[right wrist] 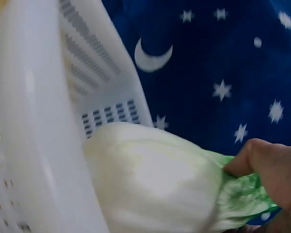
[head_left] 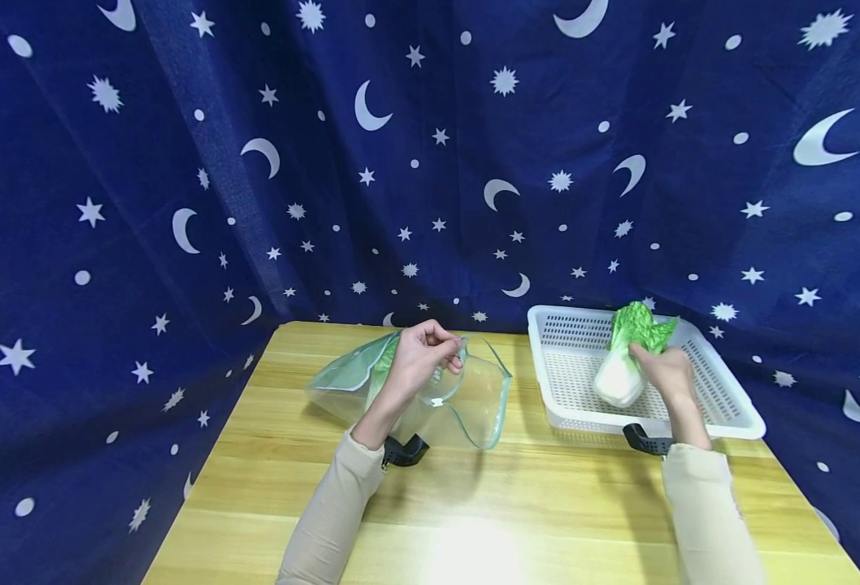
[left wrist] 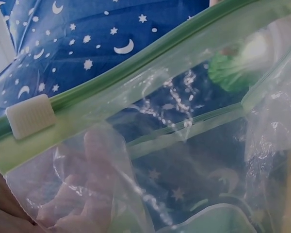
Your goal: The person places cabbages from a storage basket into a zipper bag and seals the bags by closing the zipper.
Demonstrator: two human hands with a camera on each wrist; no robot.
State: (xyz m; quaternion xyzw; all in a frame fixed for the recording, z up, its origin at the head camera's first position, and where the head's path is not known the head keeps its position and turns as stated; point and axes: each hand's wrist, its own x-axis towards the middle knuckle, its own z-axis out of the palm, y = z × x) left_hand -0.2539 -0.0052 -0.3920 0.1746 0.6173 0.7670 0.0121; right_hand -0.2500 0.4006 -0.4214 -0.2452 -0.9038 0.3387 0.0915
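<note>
Cream sleeves (head_left: pixel 714 512) are overhanging a wooden tabletop (head_left: pixel 547 512); the left hand (head_left: pixel 423 353) is pinching a clear slider-zip bag (head_left: pixel 440 418), the right hand (head_left: pixel 667 370) gripping a napa cabbage (head_left: pixel 618 380) over a white perforated basket (head_left: pixel 563 382).

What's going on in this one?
A person has both hands busy at a wooden table. The right hand grips a cabbage near its leafy end, over the white basket. The left hand pinches the edge of a clear zip bag. The cabbage is not in the bag.
</note>
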